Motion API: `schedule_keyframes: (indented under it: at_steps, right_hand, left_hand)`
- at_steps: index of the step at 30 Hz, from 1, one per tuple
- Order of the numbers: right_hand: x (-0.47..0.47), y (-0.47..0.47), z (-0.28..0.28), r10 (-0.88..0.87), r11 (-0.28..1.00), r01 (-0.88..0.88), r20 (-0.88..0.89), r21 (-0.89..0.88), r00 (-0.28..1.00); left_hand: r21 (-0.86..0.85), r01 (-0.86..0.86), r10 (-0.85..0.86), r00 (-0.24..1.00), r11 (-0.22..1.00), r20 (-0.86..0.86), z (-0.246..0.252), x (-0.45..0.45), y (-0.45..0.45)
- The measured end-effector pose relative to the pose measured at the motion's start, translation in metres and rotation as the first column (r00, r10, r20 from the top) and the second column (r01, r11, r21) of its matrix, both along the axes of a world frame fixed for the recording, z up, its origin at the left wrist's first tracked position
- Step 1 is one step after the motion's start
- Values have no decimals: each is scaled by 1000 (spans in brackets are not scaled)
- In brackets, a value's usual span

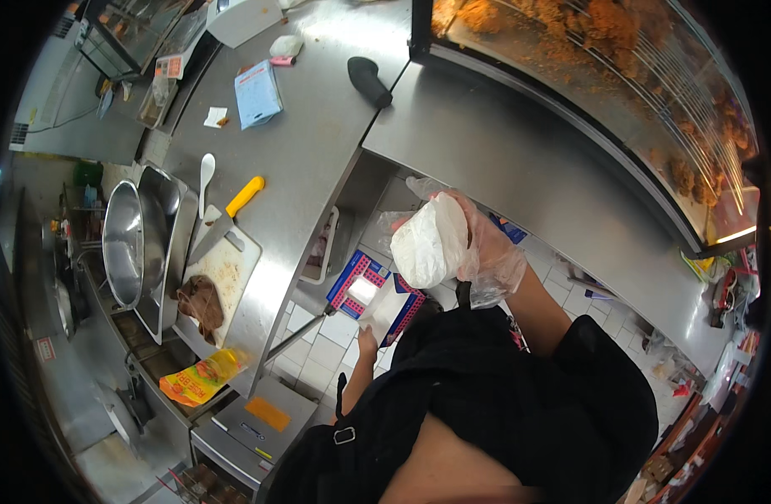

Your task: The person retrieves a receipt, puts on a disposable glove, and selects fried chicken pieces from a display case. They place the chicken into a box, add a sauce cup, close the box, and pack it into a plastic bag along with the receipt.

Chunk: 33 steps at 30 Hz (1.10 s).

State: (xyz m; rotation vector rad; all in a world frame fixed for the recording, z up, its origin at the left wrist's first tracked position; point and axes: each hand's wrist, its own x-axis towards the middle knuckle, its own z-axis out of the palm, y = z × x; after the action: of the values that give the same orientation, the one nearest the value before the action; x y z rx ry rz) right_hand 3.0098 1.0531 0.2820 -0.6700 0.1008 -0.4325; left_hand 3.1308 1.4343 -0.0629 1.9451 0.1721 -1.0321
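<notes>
A white paper-wrapped bundle [429, 242] sits in the grip of my right hand [489, 242], which wears a loose clear plastic glove [499, 277]. What the paper holds is hidden. Lower and to the left, my bare left hand [367, 343] grips the near edge of an open cardboard box [379, 305] with a blue and pink pattern outside and white inside. The bundle is up and to the right of the box, overlapping its corner in view.
A yellow-handled knife [243, 198] lies across a white cutting board [243, 268] beside a brown cloth [199, 305]. Left of them stand a steel bowl [130, 246] and a rectangular steel pan [183, 220]. A glass display case [587, 82] with fried food borders the steel counter [461, 138].
</notes>
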Motion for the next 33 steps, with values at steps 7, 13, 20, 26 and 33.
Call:
schedule_keyframes:
  at_steps: [7, 13, 20, 26, 33]
  right_hand:
    - [-47, -7, 51, -239, 971, 239, -93, -13, 967]
    - [-92, -32, 16, -283, 944, 226, -241, -238, 928]
    - [-116, -17, -211, 244, 932, 42, -708, 360, 663]
    - [-109, -91, -428, -70, 728, 555, -763, 401, 642]
    - [-33, -232, -568, -393, 847, 483, -875, -223, 283]
  left_hand:
    - [70, 205, -208, 977, 976, 37, 24, 6, -57]
    - [-61, 301, -296, 952, 952, 78, 30, 15, -99]
    - [-94, 141, -147, 987, 986, -58, 8, -46, -89]
    - [215, 131, -129, 991, 968, -25, -53, -151, -38]
    - [32, -183, 178, 883, 983, -435, -125, -223, -38]
